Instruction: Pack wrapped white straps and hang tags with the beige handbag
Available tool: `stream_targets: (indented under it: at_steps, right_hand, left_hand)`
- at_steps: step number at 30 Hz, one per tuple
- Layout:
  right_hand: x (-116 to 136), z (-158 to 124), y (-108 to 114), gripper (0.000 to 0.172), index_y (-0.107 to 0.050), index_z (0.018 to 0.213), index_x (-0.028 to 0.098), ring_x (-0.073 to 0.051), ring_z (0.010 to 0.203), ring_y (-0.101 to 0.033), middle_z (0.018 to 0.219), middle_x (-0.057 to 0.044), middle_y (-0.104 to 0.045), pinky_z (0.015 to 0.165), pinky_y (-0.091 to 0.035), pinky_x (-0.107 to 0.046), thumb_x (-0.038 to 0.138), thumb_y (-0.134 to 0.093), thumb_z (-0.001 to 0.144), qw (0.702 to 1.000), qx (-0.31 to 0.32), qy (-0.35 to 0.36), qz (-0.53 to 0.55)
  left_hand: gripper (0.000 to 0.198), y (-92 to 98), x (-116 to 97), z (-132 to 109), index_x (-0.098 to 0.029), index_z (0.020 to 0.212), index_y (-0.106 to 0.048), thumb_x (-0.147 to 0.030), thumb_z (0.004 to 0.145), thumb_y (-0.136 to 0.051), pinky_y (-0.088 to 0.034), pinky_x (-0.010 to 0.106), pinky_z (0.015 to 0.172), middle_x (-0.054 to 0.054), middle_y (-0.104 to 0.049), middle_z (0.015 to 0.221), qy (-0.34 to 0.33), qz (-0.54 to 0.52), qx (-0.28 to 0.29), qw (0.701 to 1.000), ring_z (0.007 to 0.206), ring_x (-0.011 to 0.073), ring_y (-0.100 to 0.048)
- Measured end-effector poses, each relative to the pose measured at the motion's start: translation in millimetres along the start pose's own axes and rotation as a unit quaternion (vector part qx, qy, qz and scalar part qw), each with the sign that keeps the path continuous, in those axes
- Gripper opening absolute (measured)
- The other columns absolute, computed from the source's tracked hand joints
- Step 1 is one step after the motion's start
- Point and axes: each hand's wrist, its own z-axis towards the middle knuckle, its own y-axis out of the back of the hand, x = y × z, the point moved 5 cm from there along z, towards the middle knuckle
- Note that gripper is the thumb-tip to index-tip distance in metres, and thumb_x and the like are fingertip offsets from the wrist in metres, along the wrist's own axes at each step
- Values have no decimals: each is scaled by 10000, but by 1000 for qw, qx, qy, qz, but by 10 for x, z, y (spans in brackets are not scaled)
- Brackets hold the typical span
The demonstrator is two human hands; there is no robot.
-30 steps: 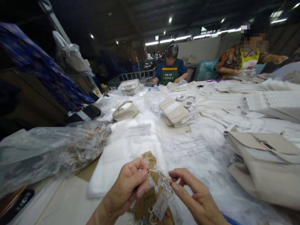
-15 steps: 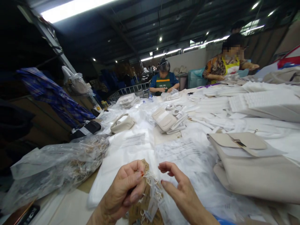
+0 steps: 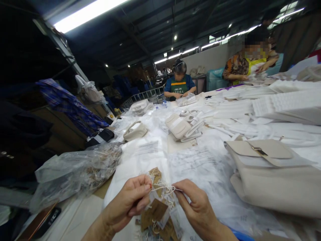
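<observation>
Head camera: a white string is drawn between the two hands, just above a heap of brown tags, and those tags serve as the clock's centre here. At 10 o'clock the left hand pinches one end of the string between thumb and forefinger, its other fingers curled in. At 3 o'clock the right hand grips a looped part of it at the thumb and forefinger tips. Small clear packets and more pale cords lie tangled among the tags. A clear plastic bag with similar tags and cords sits at 10 o'clock, farther out than the left hand. White printed plastic lies at 11 o'clock, with a small beige handbag beyond it. Between 2 and 3 o'clock stands a larger beige bag with a flap and clasp. Near 12 o'clock, across the table, a co-worker in a green apron handles a wrapped item.
</observation>
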Motion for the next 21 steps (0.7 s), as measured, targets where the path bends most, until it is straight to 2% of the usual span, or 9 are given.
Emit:
stream_targets:
  at_steps: [3, 6, 10, 12, 14, 16, 18, 20, 21]
  right_hand:
    - [21, -10, 98, 164, -586, 914, 211, -143, 701, -574, 763, -10, -631, 621, -446, -264, 102, -478, 856, 998, -34, 27, -46]
    - [30, -8, 166, 219, -582, 959, 210, -144, 729, -581, 797, -13, -641, 639, -467, -267, 64, -482, 830, 995, -54, 46, -75]
    - [49, 11, 241, 267, -599, 978, 201, -148, 757, -593, 823, -25, -653, 657, -496, -267, 38, -484, 800, 991, -61, 69, -101]
    - [94, 32, 291, 294, -609, 978, 191, -152, 762, -600, 826, -34, -656, 658, -508, -269, 23, -476, 777, 987, -68, 85, -119]
    - [163, 60, 337, 312, -618, 978, 183, -157, 757, -604, 818, -44, -656, 653, -516, -274, 17, -465, 763, 982, -71, 103, -139]
    - [244, 84, 369, 309, -620, 975, 181, -158, 737, -605, 800, -47, -656, 641, -517, -279, 18, -458, 768, 977, -70, 122, -159]
    - [321, 94, 380, 294, -613, 975, 174, -156, 715, -603, 781, -50, -657, 632, -511, -286, 20, -456, 780, 971, -66, 147, -175]
    - [372, 87, 368, 274, -603, 975, 164, -155, 702, -600, 768, -55, -658, 630, -500, -293, 21, -456, 793, 966, -57, 169, -189]
    - [386, 80, 357, 266, -598, 975, 156, -156, 700, -599, 766, -60, -657, 631, -496, -297, 20, -455, 796, 963, -51, 178, -194]
  left_hand:
    - [328, 12, 156, 26, -156, 999, -545, -423, 812, -586, -77, 141, 293, -88, -430, 369, 40, 54, -27, 997, 280, 22, -158]
    - [481, -65, 308, 54, -125, 1107, -522, -485, 791, -576, -85, 157, 261, -82, -442, 338, 98, 93, 0, 991, 245, 41, -186]
    - [546, -195, 377, 87, -109, 1049, -563, -558, 743, -616, -127, 149, 261, -74, -467, 361, 109, 112, 66, 985, 251, 36, -237]
    - [592, -230, 391, 106, -110, 1053, -572, -525, 658, -719, -155, 141, 271, -84, -472, 381, 102, 134, 87, 982, 266, 29, -258]
    - [564, -251, 431, 129, -113, 1043, -579, -519, 672, -708, -161, 140, 272, -90, -457, 365, 105, 144, 100, 979, 260, 30, -258]
    - [500, -250, 485, 166, -123, 970, -582, -577, 763, -573, -140, 144, 256, -90, -420, 321, 108, 128, 81, 983, 231, 39, -226]
    - [484, -232, 551, 208, -146, 867, -558, -617, 793, -472, -133, 145, 235, -83, -404, 293, 116, 106, 37, 987, 207, 49, -201]
    - [401, -239, 634, 232, -158, 792, -542, -556, 749, -535, -151, 143, 220, -68, -428, 292, 145, 92, 20, 985, 198, 56, -220]
    - [334, -264, 681, 235, -150, 779, -553, -475, 708, -583, -168, 143, 216, -55, -449, 298, 165, 83, 36, 982, 196, 62, -245]
